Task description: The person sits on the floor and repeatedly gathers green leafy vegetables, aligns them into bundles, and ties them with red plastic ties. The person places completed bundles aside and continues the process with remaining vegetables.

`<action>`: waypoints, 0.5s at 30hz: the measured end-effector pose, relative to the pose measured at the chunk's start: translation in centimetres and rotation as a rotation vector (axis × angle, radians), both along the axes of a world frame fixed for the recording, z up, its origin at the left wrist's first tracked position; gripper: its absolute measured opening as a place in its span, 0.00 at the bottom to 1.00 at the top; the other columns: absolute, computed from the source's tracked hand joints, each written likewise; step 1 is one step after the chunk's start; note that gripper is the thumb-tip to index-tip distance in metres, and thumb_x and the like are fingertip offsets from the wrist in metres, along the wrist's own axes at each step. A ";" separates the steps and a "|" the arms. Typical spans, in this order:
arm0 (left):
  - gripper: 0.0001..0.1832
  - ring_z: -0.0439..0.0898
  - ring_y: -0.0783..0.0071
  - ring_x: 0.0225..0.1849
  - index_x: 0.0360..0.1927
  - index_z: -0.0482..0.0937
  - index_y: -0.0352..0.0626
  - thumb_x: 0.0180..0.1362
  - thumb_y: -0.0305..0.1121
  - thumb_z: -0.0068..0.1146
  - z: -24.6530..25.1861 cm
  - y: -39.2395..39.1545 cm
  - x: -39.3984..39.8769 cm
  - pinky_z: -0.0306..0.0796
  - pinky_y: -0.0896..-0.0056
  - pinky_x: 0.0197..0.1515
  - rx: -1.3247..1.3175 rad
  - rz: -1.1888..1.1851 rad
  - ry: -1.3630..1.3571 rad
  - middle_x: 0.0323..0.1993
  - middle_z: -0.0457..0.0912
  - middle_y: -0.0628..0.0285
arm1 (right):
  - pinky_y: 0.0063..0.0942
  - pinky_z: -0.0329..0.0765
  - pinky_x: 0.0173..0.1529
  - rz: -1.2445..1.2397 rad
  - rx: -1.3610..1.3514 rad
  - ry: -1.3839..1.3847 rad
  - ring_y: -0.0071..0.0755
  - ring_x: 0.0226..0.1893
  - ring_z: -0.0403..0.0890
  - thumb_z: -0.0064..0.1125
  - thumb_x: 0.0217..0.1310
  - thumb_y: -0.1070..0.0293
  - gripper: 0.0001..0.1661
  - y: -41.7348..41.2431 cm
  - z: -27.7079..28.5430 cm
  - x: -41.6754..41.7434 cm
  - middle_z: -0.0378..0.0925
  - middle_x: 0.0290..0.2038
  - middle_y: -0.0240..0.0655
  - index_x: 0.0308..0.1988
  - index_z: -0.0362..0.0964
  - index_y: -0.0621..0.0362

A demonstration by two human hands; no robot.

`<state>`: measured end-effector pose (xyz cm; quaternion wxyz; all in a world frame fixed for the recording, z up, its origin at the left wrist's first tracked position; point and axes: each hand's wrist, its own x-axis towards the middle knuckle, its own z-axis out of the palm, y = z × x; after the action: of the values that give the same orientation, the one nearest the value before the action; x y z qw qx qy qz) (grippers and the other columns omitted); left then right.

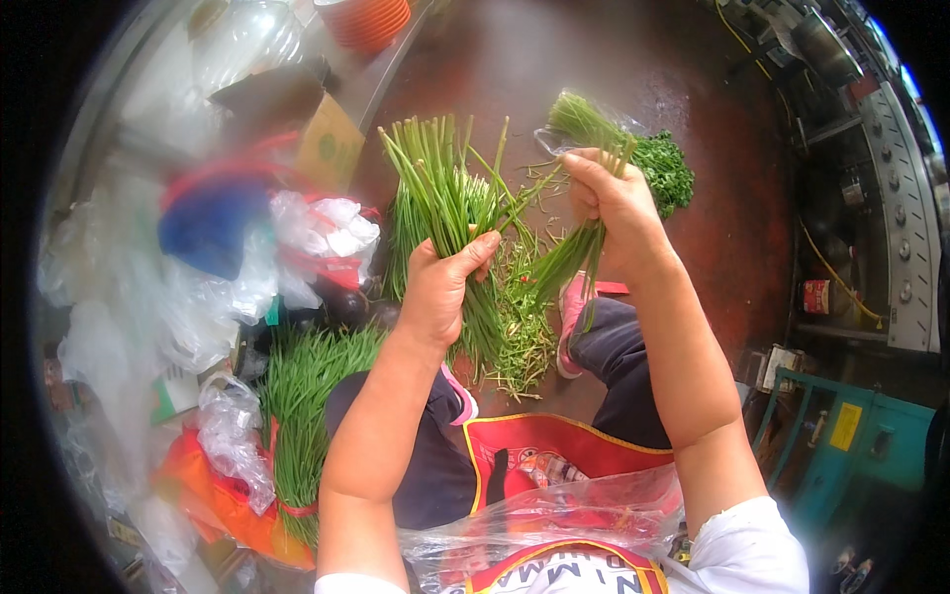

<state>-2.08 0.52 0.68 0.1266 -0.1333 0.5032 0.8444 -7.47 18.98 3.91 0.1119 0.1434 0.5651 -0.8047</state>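
Observation:
My left hand (449,289) grips a thick bunch of green garlic chives (438,193), cut stem ends upward and leaves hanging below the fist. To its right, my right hand (612,197) holds a smaller bunch of the same greens (568,260), its leaves drooping down and left. A few stems cross the gap between both hands. Behind the left fist lies another pile of chives (401,237) on the floor. Loose trimmed bits (527,334) are heaped on the floor below the hands, between my feet. A large tied bundle of chives (319,416) rests beside my left leg.
Bagged greens (582,119) and a leafy dark-green bunch (666,171) lie on the red-brown floor (735,245). Plastic bags (223,312), a cardboard box (326,148) and stacked orange containers (367,22) crowd the left. At right stand a metal stove front (902,223) and a teal metal cabinet (868,445).

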 end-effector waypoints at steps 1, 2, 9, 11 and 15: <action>0.04 0.68 0.83 0.23 0.30 0.77 0.42 0.52 0.25 0.60 -0.2 0.0 0.0 0.61 0.81 0.28 -0.006 -0.003 0.018 0.23 0.74 0.71 | 0.15 0.52 0.20 -0.020 0.020 0.008 0.12 0.17 0.55 0.57 0.58 0.67 0.07 0.0 -0.1 0.0 0.57 0.16 0.18 0.35 0.70 0.57; 0.04 0.68 0.83 0.23 0.30 0.77 0.42 0.52 0.24 0.60 -0.2 0.0 0.0 0.61 0.81 0.28 -0.013 -0.006 0.037 0.23 0.74 0.70 | 0.15 0.53 0.20 -0.039 0.040 0.017 0.12 0.17 0.56 0.57 0.58 0.67 0.07 -0.1 -0.2 0.1 0.57 0.16 0.18 0.35 0.70 0.57; 0.04 0.67 0.84 0.23 0.29 0.77 0.42 0.51 0.25 0.61 -0.1 -0.4 0.2 0.60 0.81 0.28 -0.053 0.036 0.010 0.22 0.74 0.71 | 0.15 0.53 0.20 0.036 0.097 -0.072 0.12 0.17 0.57 0.60 0.56 0.63 0.11 0.0 -0.5 0.1 0.58 0.17 0.17 0.36 0.70 0.56; 0.04 0.67 0.85 0.23 0.29 0.77 0.42 0.51 0.25 0.61 0.5 -0.3 0.3 0.61 0.81 0.28 -0.059 0.019 0.000 0.22 0.74 0.72 | 0.15 0.54 0.21 0.261 -0.030 -0.042 0.12 0.17 0.58 0.62 0.55 0.63 0.13 -0.7 -0.9 0.5 0.60 0.18 0.18 0.37 0.71 0.58; 0.04 0.68 0.85 0.24 0.29 0.77 0.43 0.51 0.25 0.62 0.3 -0.3 0.3 0.61 0.82 0.28 -0.069 -0.005 0.037 0.22 0.74 0.73 | 0.17 0.54 0.22 -0.064 0.056 0.036 0.13 0.17 0.57 0.61 0.55 0.65 0.12 -0.2 -0.5 -0.2 0.59 0.17 0.19 0.38 0.71 0.59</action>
<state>-1.76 0.22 1.01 0.1145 -0.1206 0.5346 0.8286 -7.68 18.74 3.37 0.0719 0.1500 0.5845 -0.7942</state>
